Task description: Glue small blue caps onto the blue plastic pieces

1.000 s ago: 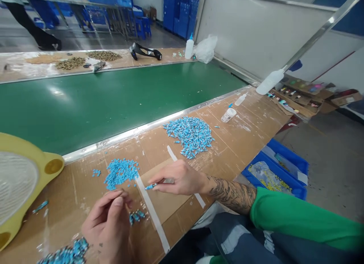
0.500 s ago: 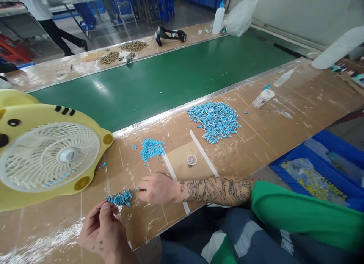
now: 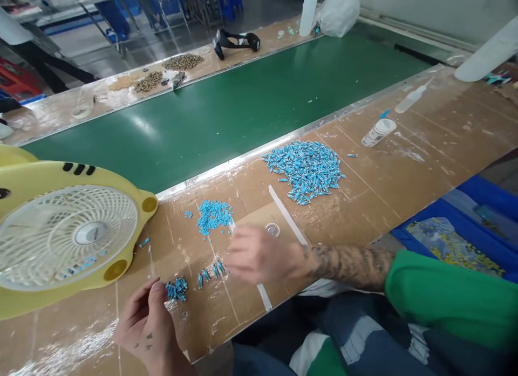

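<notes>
My left hand is closed in a pinch at the lower left, beside a small cluster of blue pieces; anything between its fingertips is too small to make out. My right hand, blurred by motion, is closed above the cardboard, and its fingertips are smeared. Just left of it stand several blue pieces in a short row. Small blue discs lie in a pile behind them. Behind my right hand is a small clear round dish. Farther back lies a large heap of blue pieces.
A yellow fan fills the left side. A green belt crosses behind the cardboard-covered table. A white cup and a squeeze bottle lie at the right. Blue bins stand below. A person is at the far left.
My right hand has moved right, away from the cluster, uncovering the short row of blue pieces. My left hand stays near the cluster, which looks smaller. The view has shifted slightly.
</notes>
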{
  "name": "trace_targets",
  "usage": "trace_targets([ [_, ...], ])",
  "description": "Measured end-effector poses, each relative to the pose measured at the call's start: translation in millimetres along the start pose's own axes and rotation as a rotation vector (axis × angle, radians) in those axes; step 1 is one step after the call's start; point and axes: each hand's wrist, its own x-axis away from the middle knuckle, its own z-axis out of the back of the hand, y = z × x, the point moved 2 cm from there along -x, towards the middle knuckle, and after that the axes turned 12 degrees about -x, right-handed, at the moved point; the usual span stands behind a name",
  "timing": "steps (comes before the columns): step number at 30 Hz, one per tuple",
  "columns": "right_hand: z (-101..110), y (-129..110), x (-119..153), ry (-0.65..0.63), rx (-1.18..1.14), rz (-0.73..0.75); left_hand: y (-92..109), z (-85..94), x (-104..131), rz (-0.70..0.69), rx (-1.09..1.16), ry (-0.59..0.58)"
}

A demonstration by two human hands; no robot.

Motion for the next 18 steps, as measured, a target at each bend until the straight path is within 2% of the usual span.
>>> trace_targets([
  [3, 61, 42, 25, 0.17, 0.003, -0.223, 4, -7.4, -5, -0.05, -0.183, -0.158],
  [5, 82, 71, 43, 0.285, 0.028, -0.321, 13, -21.4, -6, -0.142, -0.339, -0.332],
  [7, 87, 94, 59, 0.308, 0.074, -0.374, 28, -40.9, -4, -0.278, -0.489, -0.507],
  [10, 79, 110, 76, 0.262, 0.08, -0.382, 52, -71.2, 0, -0.488, -0.644, -0.636],
  [14, 71, 109, 84, 0.16, 0.057, -0.325, 72, -99.8, 3, -0.63, -0.798, -0.699],
  [18, 75, 108, 85, 0.114, 0.069, -0.284, 79, -111.8, 3, -0.669, -0.873, -0.689],
])
